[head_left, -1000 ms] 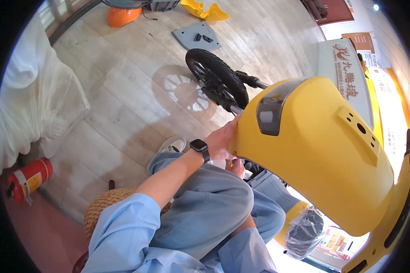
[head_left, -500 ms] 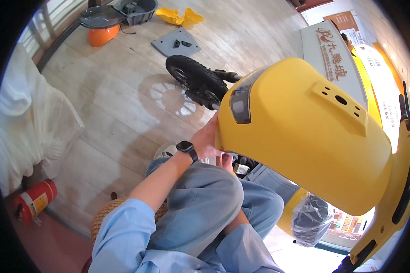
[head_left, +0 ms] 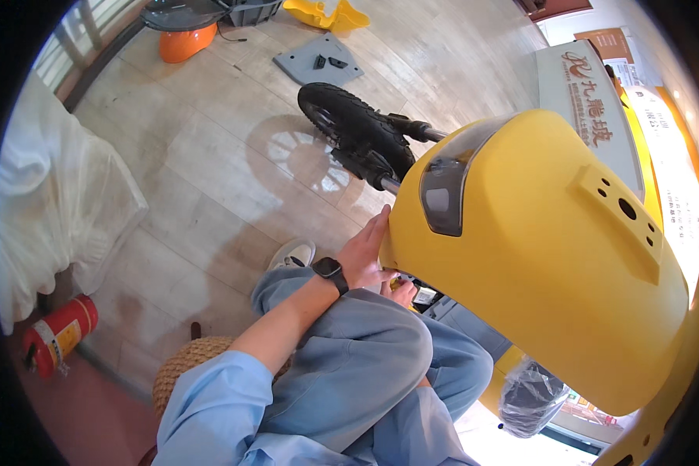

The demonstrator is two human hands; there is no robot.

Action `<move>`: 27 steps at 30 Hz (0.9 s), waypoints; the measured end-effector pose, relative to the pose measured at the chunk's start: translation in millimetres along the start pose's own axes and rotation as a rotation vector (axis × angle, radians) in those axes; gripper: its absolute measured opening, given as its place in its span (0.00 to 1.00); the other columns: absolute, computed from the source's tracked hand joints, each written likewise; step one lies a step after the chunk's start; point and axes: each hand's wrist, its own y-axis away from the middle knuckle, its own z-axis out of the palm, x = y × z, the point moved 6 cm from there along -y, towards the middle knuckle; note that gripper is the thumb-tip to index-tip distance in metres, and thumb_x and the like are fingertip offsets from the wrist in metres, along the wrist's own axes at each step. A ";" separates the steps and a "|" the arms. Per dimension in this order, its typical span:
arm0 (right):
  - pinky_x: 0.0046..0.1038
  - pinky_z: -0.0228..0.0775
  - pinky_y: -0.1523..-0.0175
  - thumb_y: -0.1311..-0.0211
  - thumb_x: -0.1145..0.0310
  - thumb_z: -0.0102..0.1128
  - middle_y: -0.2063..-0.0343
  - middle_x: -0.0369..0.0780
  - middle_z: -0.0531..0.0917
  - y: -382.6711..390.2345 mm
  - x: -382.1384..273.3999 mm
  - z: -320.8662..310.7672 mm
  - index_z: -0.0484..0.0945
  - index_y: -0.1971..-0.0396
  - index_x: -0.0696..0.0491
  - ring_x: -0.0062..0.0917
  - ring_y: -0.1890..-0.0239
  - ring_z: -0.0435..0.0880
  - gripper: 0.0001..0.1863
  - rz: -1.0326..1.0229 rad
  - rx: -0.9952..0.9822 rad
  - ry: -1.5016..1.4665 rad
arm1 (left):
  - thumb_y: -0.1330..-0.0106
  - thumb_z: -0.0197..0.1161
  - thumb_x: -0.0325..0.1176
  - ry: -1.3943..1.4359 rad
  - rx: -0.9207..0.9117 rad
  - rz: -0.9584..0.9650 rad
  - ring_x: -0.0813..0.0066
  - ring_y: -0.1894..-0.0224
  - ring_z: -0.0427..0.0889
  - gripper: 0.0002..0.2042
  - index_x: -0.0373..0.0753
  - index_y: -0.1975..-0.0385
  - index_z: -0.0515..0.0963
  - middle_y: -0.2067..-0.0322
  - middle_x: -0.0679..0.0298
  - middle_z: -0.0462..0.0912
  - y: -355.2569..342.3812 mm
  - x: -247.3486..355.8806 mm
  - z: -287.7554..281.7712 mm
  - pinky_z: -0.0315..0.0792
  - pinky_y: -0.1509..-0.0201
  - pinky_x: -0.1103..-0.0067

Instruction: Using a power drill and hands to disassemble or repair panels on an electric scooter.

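My left hand (head_left: 365, 256), wearing a black watch (head_left: 328, 268), grips the lower left edge of the yellow front cowl (head_left: 551, 256), fingers along its side. My right hand (head_left: 402, 292) is partly hidden under that edge, fingers curled near a small yellow-and-black item; I cannot make out what they hold. The cowl carries a dark lamp (head_left: 443, 198) and sits by the fork (head_left: 415, 130) and black front wheel (head_left: 342, 120) of a two-wheeler. My bent knees are just below both hands.
Gray plate (head_left: 318, 62), yellow parts (head_left: 326, 14) and orange helmet (head_left: 185, 45) lie beyond the wheel. Red extinguisher (head_left: 62, 334) and white draped sheet (head_left: 62, 202) are left; woven seat (head_left: 186, 361) is under me. Wrapped saddle (head_left: 532, 396) is lower right; signboard (head_left: 559, 116) stands behind the cowl.
The view shifted, then partly back. My left hand stays on the cowl's edge with small shifts of its fingers; my right hand stays beneath it, working in nearly the same place.
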 end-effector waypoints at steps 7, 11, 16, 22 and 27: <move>0.44 0.65 0.45 0.48 0.44 0.61 0.48 0.53 0.73 -0.9 -18.4 1.4 0.69 0.43 0.54 0.49 0.45 0.70 0.37 0.004 -0.064 0.111 | 0.60 0.78 0.38 -0.058 0.016 0.073 0.44 0.37 0.62 0.56 0.31 0.33 0.43 0.38 0.40 0.58 1.7 0.9 -0.1 0.65 0.37 0.64; 0.44 0.65 0.47 0.49 0.44 0.61 0.49 0.52 0.75 -6.9 -18.6 -1.3 0.71 0.45 0.51 0.49 0.47 0.72 0.36 0.091 -0.127 0.187 | 0.60 0.78 0.37 -0.035 0.025 0.072 0.44 0.39 0.64 0.55 0.32 0.34 0.46 0.39 0.42 0.60 -4.1 -2.1 -2.7 0.66 0.38 0.63; 0.45 0.67 0.48 0.51 0.43 0.61 0.52 0.50 0.77 -13.7 -14.4 -1.6 0.74 0.47 0.48 0.48 0.49 0.74 0.33 0.169 -0.211 0.285 | 0.62 0.78 0.35 0.035 -0.045 0.059 0.48 0.41 0.67 0.51 0.36 0.37 0.52 0.43 0.48 0.65 -15.7 -1.9 -6.2 0.66 0.39 0.65; 0.46 0.68 0.51 0.51 0.45 0.60 0.56 0.49 0.80 -20.4 -30.3 -14.2 0.78 0.53 0.47 0.47 0.53 0.77 0.28 0.037 -0.214 0.420 | 0.60 0.76 0.37 -0.054 -0.113 0.060 0.53 0.39 0.65 0.48 0.38 0.37 0.53 0.43 0.52 0.65 -18.0 -1.1 -2.5 0.65 0.37 0.69; 0.44 0.70 0.51 0.49 0.46 0.58 0.58 0.49 0.81 -27.2 -36.8 -14.4 0.79 0.55 0.49 0.47 0.54 0.79 0.26 0.011 -0.339 0.343 | 0.57 0.73 0.39 -0.059 -0.098 0.077 0.54 0.39 0.66 0.46 0.38 0.37 0.52 0.42 0.53 0.64 -16.6 -2.4 4.2 0.65 0.38 0.70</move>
